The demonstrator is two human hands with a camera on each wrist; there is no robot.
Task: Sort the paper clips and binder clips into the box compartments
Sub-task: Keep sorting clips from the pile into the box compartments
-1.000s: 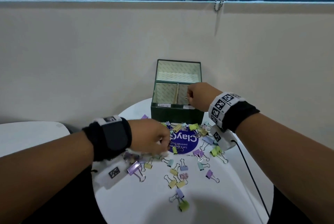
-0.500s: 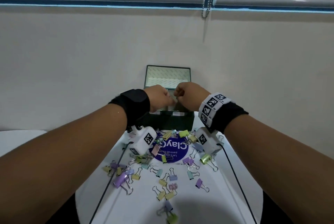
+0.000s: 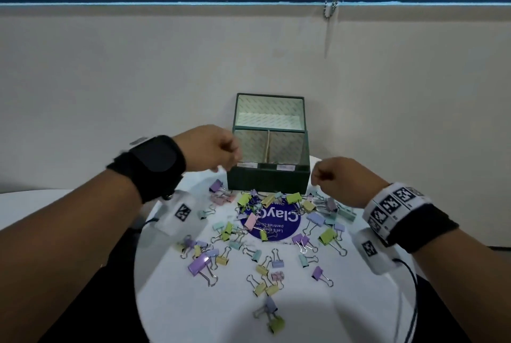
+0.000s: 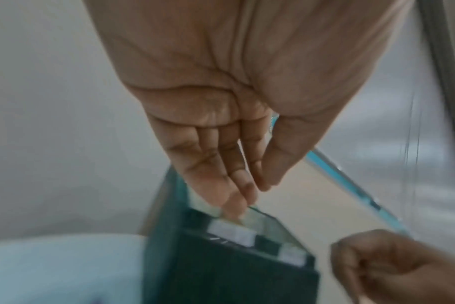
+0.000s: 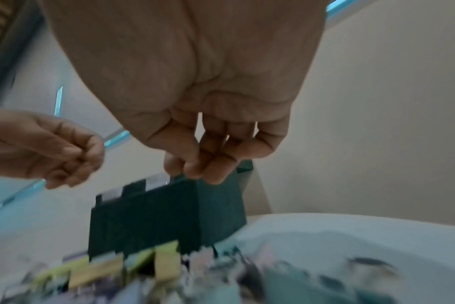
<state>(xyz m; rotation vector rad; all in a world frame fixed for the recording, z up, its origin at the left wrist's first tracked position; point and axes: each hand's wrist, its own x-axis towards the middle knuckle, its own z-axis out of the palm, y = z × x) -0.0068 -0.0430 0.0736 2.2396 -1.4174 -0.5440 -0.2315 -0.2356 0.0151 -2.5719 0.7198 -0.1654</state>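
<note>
A round white tabletop [image 3: 359, 301] fills the near part of the room, pushed up to a plain wall. At its far edge stands the dark green box [image 3: 267, 180], lid propped open behind it, with two front compartments split by a thin divider [image 3: 267, 146] and a small white label under each. I cannot tell how much lies in either compartment; only a faint glint shows low in the right one.

Both of the person's hands hover just in front of the box. The left hand [image 3: 211, 147] is by the box's left front corner, fingers fairly straight and bunched toward the thumb, with nothing visible between them in the wrist view. The right hand [image 3: 341, 180] is off the right front corner, fingers loosely curled, and I see nothing held there either.

My guess is the sorting is at an early stage, since nearly everything is unsorted. A blue round sticker [image 3: 279, 225] sits mid-table, half buried. Around it lie the pastel binder clips [image 3: 203, 261] in purple, green, yellow, mint and pink; I count roughly forty, though the pile by the box is too tangled for an exact figure. The paper clips I cannot pick out for certain; thin wire shapes in the pile may be some.
</note>
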